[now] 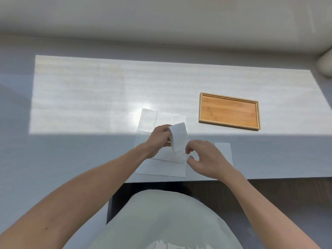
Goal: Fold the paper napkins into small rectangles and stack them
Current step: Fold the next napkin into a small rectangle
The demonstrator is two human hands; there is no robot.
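My left hand (159,141) pinches the upper corner of a white paper napkin (178,137), folded into a narrow strip and lifted off the table. My right hand (206,159) hovers beside the strip's lower end with its fingers curled and apart; whether they touch the napkin I cannot tell. Under both hands lies a flat unfolded napkin (161,168). A folded napkin rectangle (148,120) rests on the table just beyond my left hand. Another white rectangle (224,151) lies to the right, partly hidden by my right hand.
A shallow wooden tray (229,97) sits at the right on the white table (89,96), holding nothing. The table's near edge runs just below my wrists. A pale sofa (161,20) stands behind the table.
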